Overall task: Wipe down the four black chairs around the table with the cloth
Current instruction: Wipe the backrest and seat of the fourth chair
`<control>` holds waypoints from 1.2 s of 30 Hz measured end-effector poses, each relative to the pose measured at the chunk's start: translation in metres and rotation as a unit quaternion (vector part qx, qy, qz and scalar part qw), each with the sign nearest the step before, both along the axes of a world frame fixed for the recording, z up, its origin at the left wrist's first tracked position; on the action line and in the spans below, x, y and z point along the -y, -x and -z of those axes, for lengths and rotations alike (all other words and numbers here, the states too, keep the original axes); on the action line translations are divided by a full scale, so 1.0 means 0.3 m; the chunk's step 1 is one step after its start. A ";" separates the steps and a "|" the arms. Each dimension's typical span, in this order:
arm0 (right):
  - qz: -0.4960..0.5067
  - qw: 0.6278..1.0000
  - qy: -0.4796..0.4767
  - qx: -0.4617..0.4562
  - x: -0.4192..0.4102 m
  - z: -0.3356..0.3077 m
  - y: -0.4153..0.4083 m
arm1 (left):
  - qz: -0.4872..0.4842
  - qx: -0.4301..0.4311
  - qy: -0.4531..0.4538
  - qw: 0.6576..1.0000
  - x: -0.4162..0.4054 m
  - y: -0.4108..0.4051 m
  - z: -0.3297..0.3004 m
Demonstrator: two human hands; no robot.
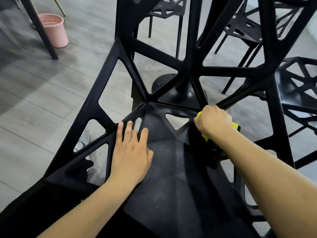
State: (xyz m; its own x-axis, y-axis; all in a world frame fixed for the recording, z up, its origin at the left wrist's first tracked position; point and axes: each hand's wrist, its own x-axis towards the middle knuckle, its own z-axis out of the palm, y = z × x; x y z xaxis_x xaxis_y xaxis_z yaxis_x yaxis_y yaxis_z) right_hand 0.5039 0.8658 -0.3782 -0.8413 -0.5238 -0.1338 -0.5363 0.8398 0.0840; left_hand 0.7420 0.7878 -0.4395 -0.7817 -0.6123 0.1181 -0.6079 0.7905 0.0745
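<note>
Near chair (163, 169): black lattice plastic; seat shows pale dusty specks, so I judge it only partly wiped.
Right hand (214, 122): fingers curled around the yellow cloth (234, 125), pressed to the chair's right seat edge where the back strut meets it.
Left hand (132, 152): flat, fingers straight, resting on the seat's left rim; steadying, holding nothing.
Other chairs: one far side (164, 9), two to the right (243, 30) (295, 88); wiped or not, cannot tell.
Table base (171, 86): dusty black disc beyond the chair back.
Pink bin (54, 30): far left, on the floor.
Progress: wiping underway on this chair; likely much remains.
</note>
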 end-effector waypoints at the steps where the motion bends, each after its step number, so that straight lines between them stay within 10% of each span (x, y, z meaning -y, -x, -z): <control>1: 0.041 0.998 0.034 0.044 0.011 -0.010 0.015 | 0.001 0.000 -0.002 1.000 0.001 0.000 0.000; 10: 0.123 0.938 0.258 0.197 0.000 -0.004 -0.054 | 0.006 -0.009 -0.004 1.000 0.005 0.004 0.005; 21: -0.132 0.973 0.167 0.086 0.288 0.091 -0.327 | 0.032 -0.035 -0.025 0.999 0.017 -0.043 0.008; 27: -0.034 0.995 0.077 -0.052 -0.028 0.113 -0.104 | 0.057 -0.007 0.011 0.998 0.023 -0.087 0.017; 36: -0.171 0.957 0.222 0.071 -0.175 0.178 -0.444 | 0.064 0.007 -0.042 0.997 -0.025 -0.205 -0.029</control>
State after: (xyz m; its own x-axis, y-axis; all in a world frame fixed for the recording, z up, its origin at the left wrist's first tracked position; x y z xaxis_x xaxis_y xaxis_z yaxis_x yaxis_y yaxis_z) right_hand 0.6370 0.9181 -0.4316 -0.6007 -0.7967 0.0663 -0.7657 0.5495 -0.3344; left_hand 0.8037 0.7953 -0.4308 -0.8551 -0.5149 0.0599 -0.5040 0.8528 0.1364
